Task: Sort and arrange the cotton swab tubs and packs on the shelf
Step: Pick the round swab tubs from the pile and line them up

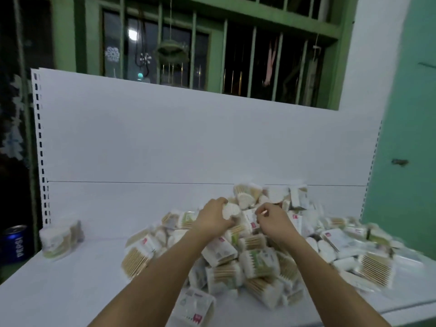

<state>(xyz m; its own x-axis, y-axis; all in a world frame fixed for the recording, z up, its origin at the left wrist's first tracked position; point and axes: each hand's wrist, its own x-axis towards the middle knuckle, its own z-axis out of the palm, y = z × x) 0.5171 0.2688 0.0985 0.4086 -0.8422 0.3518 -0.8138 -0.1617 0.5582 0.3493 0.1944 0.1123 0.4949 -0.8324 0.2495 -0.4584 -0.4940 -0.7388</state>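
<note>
Jumbled heap of swab packs (254,253) centre-right on white shelf (82,267); two tubs (60,239) far left.

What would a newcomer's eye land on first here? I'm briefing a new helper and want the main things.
First, the big jumbled heap of cotton swab packs on the right half of the white shelf. Next, both hands reaching into its top: the left hand grips a round tub, and the right hand pinches something small in the heap. Far left, a small sorted group stands apart, near a blue can.
</note>
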